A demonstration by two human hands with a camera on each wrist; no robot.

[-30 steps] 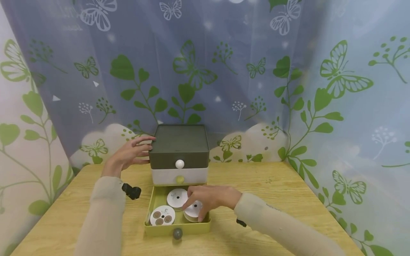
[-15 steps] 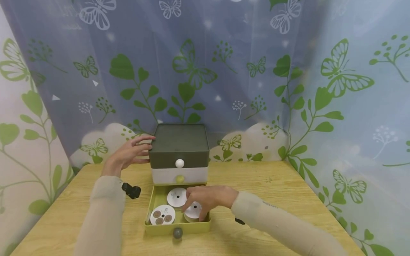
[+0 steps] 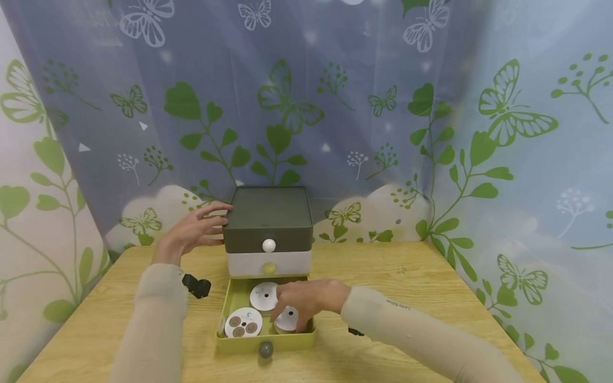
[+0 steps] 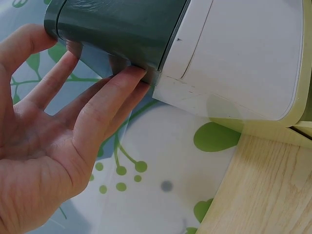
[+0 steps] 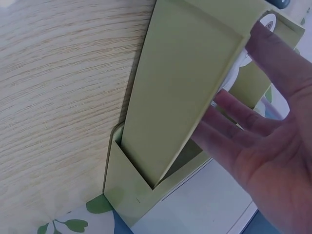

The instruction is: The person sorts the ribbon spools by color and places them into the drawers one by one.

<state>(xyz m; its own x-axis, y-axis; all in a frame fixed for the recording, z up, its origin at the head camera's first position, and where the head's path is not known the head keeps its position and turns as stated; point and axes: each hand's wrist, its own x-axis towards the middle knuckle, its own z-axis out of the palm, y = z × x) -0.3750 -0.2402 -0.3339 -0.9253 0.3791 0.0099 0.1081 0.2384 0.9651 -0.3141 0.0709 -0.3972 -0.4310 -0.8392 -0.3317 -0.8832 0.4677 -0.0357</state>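
Observation:
A small tabletop drawer unit (image 3: 269,207) has a dark top tier, a white middle tier and a pulled-out yellow-green drawer (image 3: 239,346). My left hand (image 3: 191,230) touches the dark tier's left side with its fingertips; the left wrist view shows those fingers (image 4: 105,105) extended against the wall. Inside the drawer's right part, my right hand (image 3: 308,298) grips a white reel (image 3: 287,321) by its edges, thumb near the front. Another white reel (image 3: 263,296) lies behind it, and a reel with brown round windows (image 3: 243,322) lies front left. The right wrist view hides most of the held reel.
The wooden table (image 3: 373,298) extends around the unit. A patterned curtain (image 3: 345,127) hangs right behind it. A grey knob (image 3: 265,349) sticks out from the open drawer's front; the upper tiers have a white knob (image 3: 268,245) and a yellow-green knob (image 3: 269,268).
My right hand and the reel it grips have shifted slightly left and lower in the drawer. My left hand stays in place on the unit's side.

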